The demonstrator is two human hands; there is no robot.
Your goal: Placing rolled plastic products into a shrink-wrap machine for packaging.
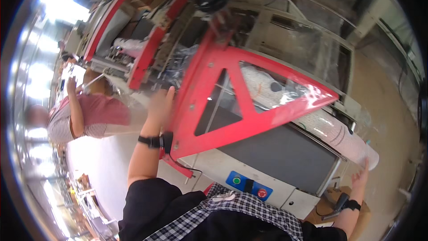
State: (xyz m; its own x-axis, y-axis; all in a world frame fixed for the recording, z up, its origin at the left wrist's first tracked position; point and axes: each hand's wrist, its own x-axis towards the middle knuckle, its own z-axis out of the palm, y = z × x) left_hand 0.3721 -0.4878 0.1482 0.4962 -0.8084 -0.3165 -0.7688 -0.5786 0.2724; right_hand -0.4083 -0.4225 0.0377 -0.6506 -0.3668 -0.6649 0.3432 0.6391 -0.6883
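My left hand, blurred by motion, is beside the left edge of a red triangular metal frame. One finger points up along that edge; the others are too smeared to read. At the far right my right hand has a finger stretched up to the end of a long white speckled roll, and nothing is gripped in it. The roll lies slanted across the machine, partly hidden under the red frame. Clear plastic film shows through the frame's opening.
A dark grey bed lies below the frame. On the machine's front is a blue panel with a green and a red button. A black round knob stands at the back. At the left another person works. A cardboard box sits low right.
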